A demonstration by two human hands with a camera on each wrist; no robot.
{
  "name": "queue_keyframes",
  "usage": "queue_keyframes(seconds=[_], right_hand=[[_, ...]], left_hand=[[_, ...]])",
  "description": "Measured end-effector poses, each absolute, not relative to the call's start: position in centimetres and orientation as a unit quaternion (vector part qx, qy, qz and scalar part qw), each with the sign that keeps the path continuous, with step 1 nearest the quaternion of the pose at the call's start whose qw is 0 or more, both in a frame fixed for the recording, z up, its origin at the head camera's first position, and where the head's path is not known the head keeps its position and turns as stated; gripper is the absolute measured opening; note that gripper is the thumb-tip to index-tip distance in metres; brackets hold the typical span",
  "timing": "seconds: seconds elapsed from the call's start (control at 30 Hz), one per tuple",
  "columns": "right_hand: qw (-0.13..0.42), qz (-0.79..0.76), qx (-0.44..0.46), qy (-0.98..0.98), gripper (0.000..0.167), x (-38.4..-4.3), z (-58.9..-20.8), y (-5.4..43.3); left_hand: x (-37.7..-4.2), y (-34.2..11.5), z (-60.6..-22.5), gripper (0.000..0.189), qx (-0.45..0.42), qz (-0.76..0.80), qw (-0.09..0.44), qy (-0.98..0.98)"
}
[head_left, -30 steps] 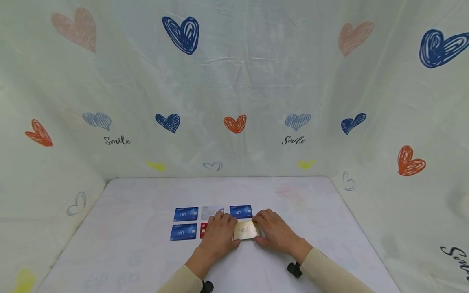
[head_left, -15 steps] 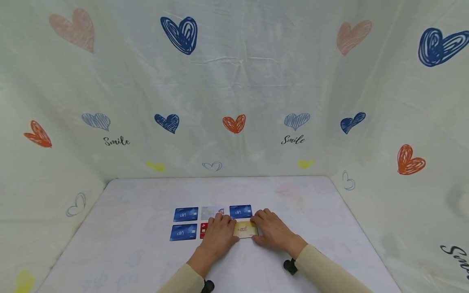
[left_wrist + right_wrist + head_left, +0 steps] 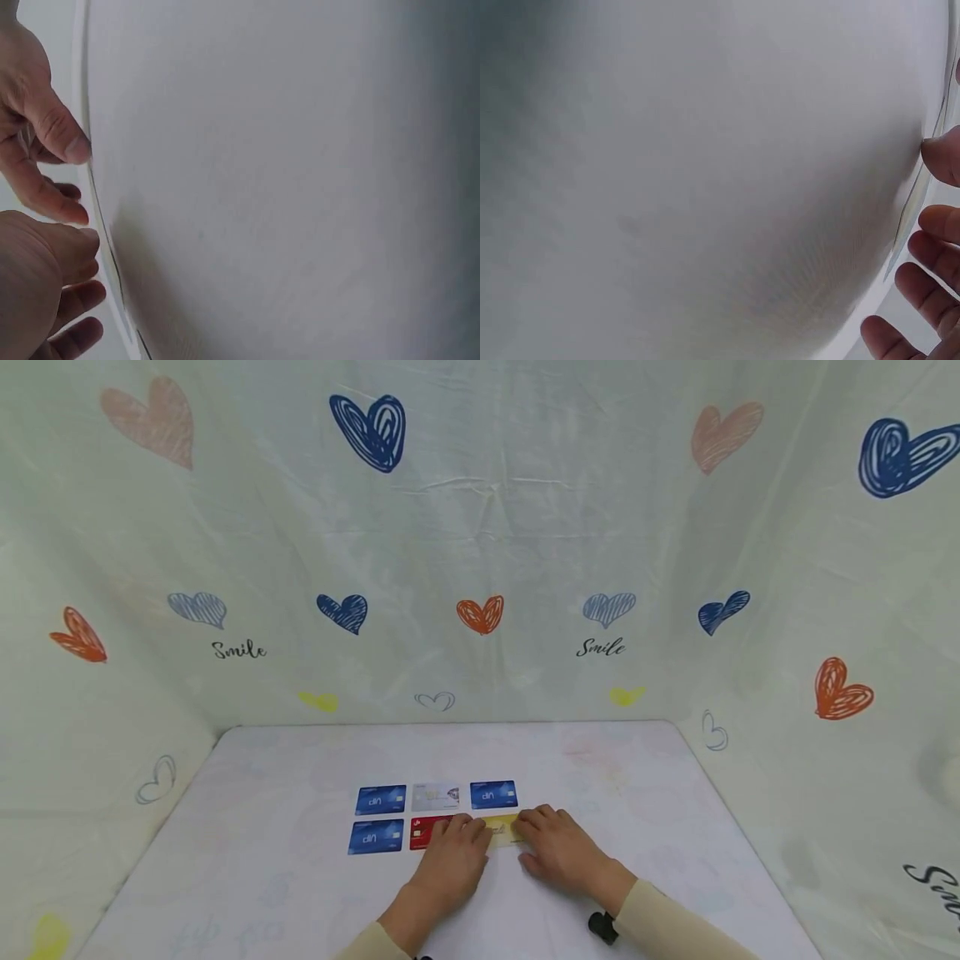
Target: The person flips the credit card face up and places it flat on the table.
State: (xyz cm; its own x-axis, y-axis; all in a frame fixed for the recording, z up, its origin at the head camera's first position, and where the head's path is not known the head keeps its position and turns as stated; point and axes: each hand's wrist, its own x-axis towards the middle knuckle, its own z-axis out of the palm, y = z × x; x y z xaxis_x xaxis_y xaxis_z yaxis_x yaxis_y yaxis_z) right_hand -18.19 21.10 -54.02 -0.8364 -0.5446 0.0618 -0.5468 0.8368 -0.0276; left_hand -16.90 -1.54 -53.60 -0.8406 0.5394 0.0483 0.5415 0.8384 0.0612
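A gold card (image 3: 502, 833) lies flat on the white table at the right end of the near row, partly covered by fingers. At its left edge is my left hand (image 3: 453, 862), the fingertips touching the card and also covering part of a red card (image 3: 422, 832). My right hand (image 3: 562, 849) rests its fingertips on the gold card's right end, with the thumb below on the table. Both hands have relaxed fingers. The left wrist view shows both hands (image 3: 41, 277) low over the surface; the right wrist view catches only fingers (image 3: 926, 289) at its right side.
A blue card (image 3: 376, 837) lies left of the red one. The far row has another blue card (image 3: 381, 799), a silver card (image 3: 435, 796) and a blue card (image 3: 493, 793). A white curtain (image 3: 480, 543) with hearts stands behind the table (image 3: 300, 902).
The gold card, held between both hands at its sides before, now lies flatter in line with the red card. The left hand has drawn slightly nearer, uncovering more of the silver and red cards.
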Motion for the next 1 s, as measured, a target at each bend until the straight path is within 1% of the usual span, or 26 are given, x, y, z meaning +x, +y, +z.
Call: queue_keyframes(seconds=[0.23,0.57,0.77,1.0], right_hand=[[0.024,-0.006,0.294,-0.955,0.048,-17.26,-54.20,21.18],[0.017,-0.015,0.294,-0.956,0.049,-17.43,-54.83,21.23],[0.029,-0.019,0.300,-0.953,0.048,-17.41,-54.77,21.29],[0.030,-0.006,0.298,-0.954,0.051,-17.14,-54.47,21.37]], left_hand=[[-15.84,-1.53,-53.59,0.053,-0.304,-0.020,-0.004,-0.952],[-15.95,-1.61,-53.97,0.057,-0.293,-0.012,-0.026,-0.956],[-16.06,-1.45,-54.20,0.057,-0.292,-0.010,-0.022,-0.956],[-15.89,-1.82,-54.14,0.063,-0.269,-0.026,-0.042,-0.962]])
